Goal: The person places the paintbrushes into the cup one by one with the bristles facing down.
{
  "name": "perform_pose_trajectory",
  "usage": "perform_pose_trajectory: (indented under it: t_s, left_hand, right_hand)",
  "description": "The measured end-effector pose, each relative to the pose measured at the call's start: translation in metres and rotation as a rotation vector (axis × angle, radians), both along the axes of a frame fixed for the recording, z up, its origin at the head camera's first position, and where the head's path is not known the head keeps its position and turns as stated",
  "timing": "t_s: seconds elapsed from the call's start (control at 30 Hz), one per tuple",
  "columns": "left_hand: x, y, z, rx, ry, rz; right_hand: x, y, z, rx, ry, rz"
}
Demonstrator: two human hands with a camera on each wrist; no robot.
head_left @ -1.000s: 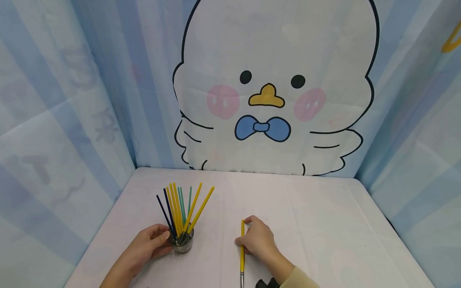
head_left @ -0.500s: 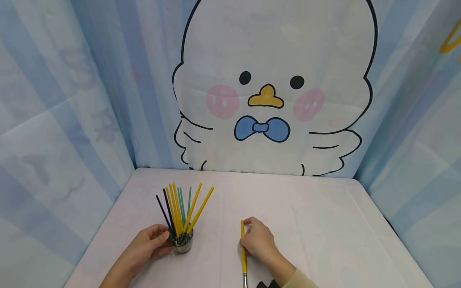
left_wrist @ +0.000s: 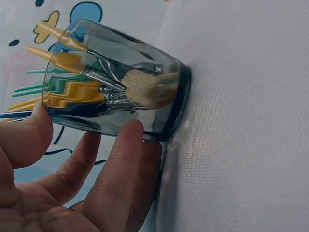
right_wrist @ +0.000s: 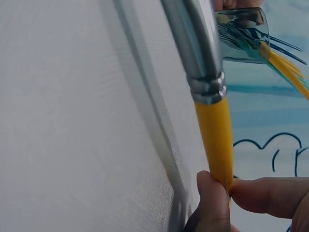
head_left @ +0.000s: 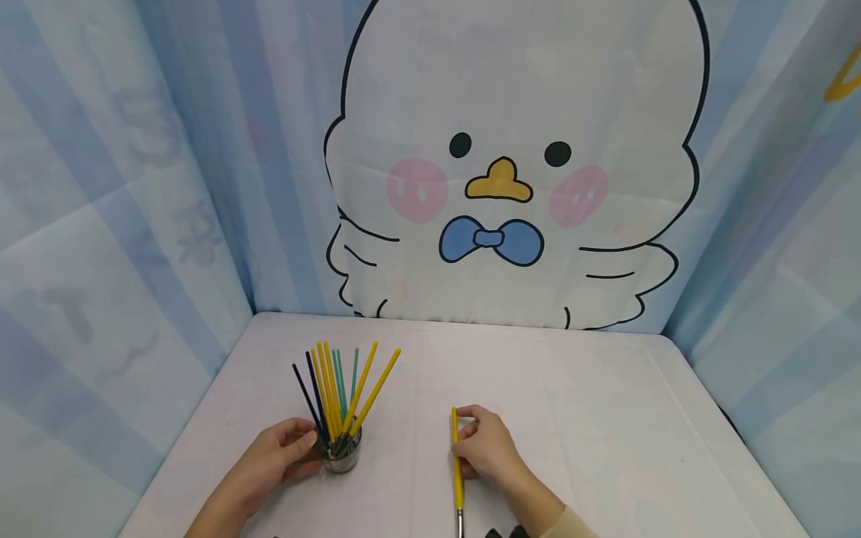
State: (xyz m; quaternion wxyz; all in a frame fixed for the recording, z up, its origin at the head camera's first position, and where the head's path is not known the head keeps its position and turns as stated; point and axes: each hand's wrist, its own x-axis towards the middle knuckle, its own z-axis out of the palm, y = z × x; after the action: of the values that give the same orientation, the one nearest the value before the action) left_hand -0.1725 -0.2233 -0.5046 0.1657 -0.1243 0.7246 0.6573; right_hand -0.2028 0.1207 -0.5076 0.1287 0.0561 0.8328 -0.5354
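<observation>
My left hand [head_left: 282, 452] holds a small clear glass [left_wrist: 159, 121] from its left side, thumb near the rim and fingers along the wall. Upright on the table, the glass has several paintbrushes [head_left: 331, 396] in it, bristles down, with yellow, green and dark blue handles fanning out of the top. To the right, my right hand [head_left: 487, 448] pinches a single paintbrush [right_wrist: 215, 133] by its yellow handle between thumb and fingers. That brush's silver ferrule points toward me; its bristles are out of frame in the head view.
A white cloth-covered table [head_left: 592, 418] lies under both hands. Behind it hangs a blue striped curtain [head_left: 282, 187] with a cartoon bird print. Part of a black object [head_left: 507, 532] shows at the bottom edge beside the right wrist.
My right hand and its paintbrush have shifted slightly to the right, and its fingers have moved a little along the handle. My left hand and the glass have stayed put.
</observation>
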Motion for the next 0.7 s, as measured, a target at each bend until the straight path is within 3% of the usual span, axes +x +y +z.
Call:
perform_pose_trajectory:
  t_s: [0.7]
  left_hand:
    - [0.0,-0.002,0.0,0.005,0.006,-0.011]
  right_hand:
    - [-0.001,-0.025,0.012,-0.296,0.03,-0.111]
